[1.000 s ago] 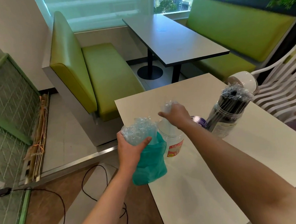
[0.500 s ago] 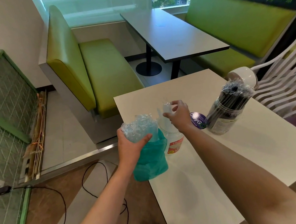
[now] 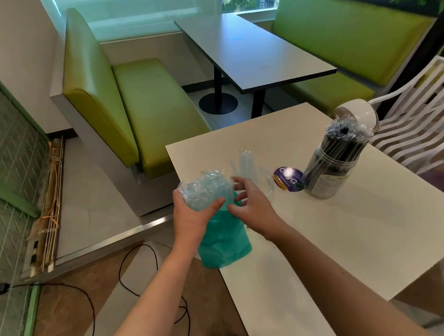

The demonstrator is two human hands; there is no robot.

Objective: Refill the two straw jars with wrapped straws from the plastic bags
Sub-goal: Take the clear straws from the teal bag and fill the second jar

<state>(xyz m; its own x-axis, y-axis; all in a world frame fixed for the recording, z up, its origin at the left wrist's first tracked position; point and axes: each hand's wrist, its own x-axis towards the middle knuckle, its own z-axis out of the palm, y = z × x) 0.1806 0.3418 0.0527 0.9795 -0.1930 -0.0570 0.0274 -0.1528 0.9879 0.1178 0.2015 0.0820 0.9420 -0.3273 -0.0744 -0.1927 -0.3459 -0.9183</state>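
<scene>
My left hand (image 3: 192, 216) grips the bag (image 3: 221, 240) of green straws at the table (image 3: 350, 238) edge — right hand (image 3: 249, 205), fingers spread, reaches in. A sloppy pull could tip the clear jar (image 3: 258, 181) just behind.

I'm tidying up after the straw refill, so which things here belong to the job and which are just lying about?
Belongs to the job:
- teal bag of straws, gripped by the left hand
- clear jar beyond the right hand
- jar of black straws

Lying about:
- purple lid
- white lid
- white chair
- black cable
</scene>
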